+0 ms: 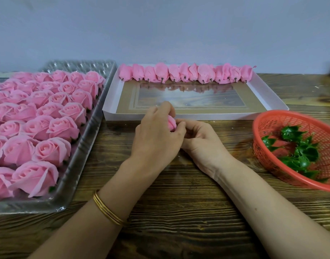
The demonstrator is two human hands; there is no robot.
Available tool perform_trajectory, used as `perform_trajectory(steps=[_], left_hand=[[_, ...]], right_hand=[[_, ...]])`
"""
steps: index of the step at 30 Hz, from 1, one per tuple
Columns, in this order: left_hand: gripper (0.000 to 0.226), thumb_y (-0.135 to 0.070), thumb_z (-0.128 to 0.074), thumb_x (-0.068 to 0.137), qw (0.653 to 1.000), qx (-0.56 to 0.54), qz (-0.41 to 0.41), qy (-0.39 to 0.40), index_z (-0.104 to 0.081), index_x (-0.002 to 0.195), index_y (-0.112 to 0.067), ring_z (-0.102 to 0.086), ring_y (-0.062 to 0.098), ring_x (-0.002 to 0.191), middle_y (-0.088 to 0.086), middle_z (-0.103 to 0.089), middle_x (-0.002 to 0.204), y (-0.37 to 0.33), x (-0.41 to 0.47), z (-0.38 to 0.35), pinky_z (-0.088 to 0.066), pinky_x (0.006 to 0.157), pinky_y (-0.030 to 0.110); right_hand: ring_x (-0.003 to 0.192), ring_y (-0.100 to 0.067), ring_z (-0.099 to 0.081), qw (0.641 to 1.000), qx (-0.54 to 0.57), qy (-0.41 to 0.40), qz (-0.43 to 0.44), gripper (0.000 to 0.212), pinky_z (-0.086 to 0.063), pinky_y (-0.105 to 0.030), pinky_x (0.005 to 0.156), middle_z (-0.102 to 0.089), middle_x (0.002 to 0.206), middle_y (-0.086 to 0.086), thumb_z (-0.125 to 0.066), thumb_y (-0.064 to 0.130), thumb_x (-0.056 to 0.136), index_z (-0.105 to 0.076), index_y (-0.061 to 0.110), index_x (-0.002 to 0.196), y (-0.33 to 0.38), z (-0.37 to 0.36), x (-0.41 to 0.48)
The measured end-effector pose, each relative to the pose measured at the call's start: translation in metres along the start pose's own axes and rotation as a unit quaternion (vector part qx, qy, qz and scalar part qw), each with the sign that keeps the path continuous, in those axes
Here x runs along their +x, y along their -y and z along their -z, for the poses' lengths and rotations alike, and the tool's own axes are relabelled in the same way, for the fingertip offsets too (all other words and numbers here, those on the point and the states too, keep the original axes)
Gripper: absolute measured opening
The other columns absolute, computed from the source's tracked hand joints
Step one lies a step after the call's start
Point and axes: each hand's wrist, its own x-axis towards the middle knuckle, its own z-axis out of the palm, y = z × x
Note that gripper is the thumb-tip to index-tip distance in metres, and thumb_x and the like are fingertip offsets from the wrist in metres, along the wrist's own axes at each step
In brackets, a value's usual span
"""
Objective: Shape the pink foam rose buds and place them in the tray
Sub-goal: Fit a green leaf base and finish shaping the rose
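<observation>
Head camera: left hand (156, 135) and right hand (199, 139) both pinch one pink foam rose bud (172, 124), just near of the shallow white cardboard tray (216, 116); only a far row of shaped pink buds (186, 73) is laid (most of it unfilled).

- A pink foam rose bud (172, 124), mostly hidden, sits between both hands: the left hand (156, 133) curls round it and the right hand (199, 139) pinches its right side.
- The shallow white tray (216, 115) lies just beyond the hands.
- A row of shaped buds (186, 73) lines the tray's far wall, well beyond the hands. They lie side by side and touching, with their stubs pointing back toward the hands.
- Open pink roses (48, 116) fill a clear tray (82, 154) left of the left hand.
</observation>
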Motion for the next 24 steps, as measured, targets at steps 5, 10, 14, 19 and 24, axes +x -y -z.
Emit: perform_trajectory(steps=[5, 10, 14, 19, 24], left_hand=[[0.016, -0.030, -0.060, 0.089, 1.000, 0.010, 0.009, 0.018, -0.044, 0.089, -0.031, -0.045, 0.002, 0.074, -0.010, -0.050, 0.088, 0.0006, 0.0003, 0.0017, -0.025, 0.058, 0.015], [0.021, -0.033, -0.062, 0.084, 0.999, 0.023, 0.007, 0.024, -0.041, 0.088, -0.032, -0.047, 0.008, 0.075, -0.011, -0.051, 0.087, 0.0014, 0.0014, 0.0042, -0.028, 0.058, 0.019], [0.024, -0.033, -0.065, 0.083, 0.999, 0.025, 0.001, 0.036, -0.042, 0.089, -0.031, -0.047, 0.008, 0.075, -0.011, -0.048, 0.086, 0.0015, 0.0021, 0.0047, -0.029, 0.059, 0.021], [0.016, -0.022, -0.061, 0.085, 0.999, 0.010, -0.004, 0.040, -0.046, 0.084, -0.026, -0.047, 0.007, 0.077, -0.008, -0.049, 0.087, 0.0006, 0.0030, 0.0040, -0.031, 0.060, 0.020], [0.013, -0.022, -0.060, 0.086, 0.999, 0.011, 0.003, 0.044, -0.049, 0.081, -0.027, -0.046, 0.004, 0.078, -0.008, -0.049, 0.089, 0.0010, 0.0036, 0.0040, -0.029, 0.062, 0.016]], right_hand=[[0.095, -0.034, -0.067, 1.000, 0.010, 0.000, 0.000, 0.038, -0.054, -0.044, 0.087, -0.069, 0.102, -0.028, -0.056, -0.021, 0.082, -0.065, -0.003, 0.114, -0.0009, -0.0012, 0.0011], [0.098, -0.041, -0.065, 1.000, -0.001, -0.021, -0.007, 0.040, -0.052, -0.053, 0.091, -0.067, 0.103, -0.032, -0.058, -0.023, 0.079, -0.065, -0.002, 0.112, -0.0015, -0.0025, 0.0023], [0.090, -0.036, -0.064, 0.999, -0.002, -0.036, -0.015, 0.041, -0.053, -0.049, 0.081, -0.065, 0.106, -0.033, -0.057, -0.026, 0.078, -0.062, -0.001, 0.110, -0.0003, -0.0040, 0.0021], [0.086, -0.034, -0.058, 0.997, 0.030, -0.058, -0.028, 0.043, -0.042, -0.045, 0.070, -0.061, 0.109, -0.036, -0.053, -0.028, 0.079, -0.051, -0.007, 0.117, 0.0014, -0.0049, 0.0018], [0.083, -0.033, -0.054, 0.997, 0.034, -0.066, -0.032, 0.042, -0.035, -0.049, 0.074, -0.059, 0.088, -0.019, -0.052, -0.028, 0.079, -0.050, -0.002, 0.112, 0.0012, -0.0055, 0.0029]])
